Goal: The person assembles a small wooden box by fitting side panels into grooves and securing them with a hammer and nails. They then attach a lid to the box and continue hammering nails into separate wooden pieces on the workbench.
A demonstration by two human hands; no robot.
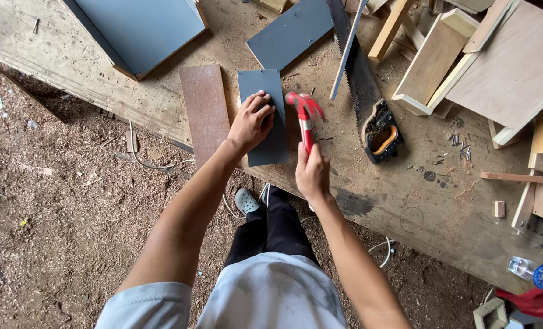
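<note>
Left hand (251, 122) pressed flat and spread on grey panel (263, 116), mid-frame on tabletop (393, 201), apparently steadying it. Right hand (312, 173) wrapped around red hammer (305, 116), head raised just right of panel. Handsaw (369, 103) parked upper right.

Hammer (305, 119) red; panel (262, 116) dark grey; board (205, 109) reddish brown; saw (369, 91) handle black and orange; tabletop (399, 201) dusty tan

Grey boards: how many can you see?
3. One grey board lies under the left hand, one beside the saw, one big at the top left. More may be hidden.
</note>
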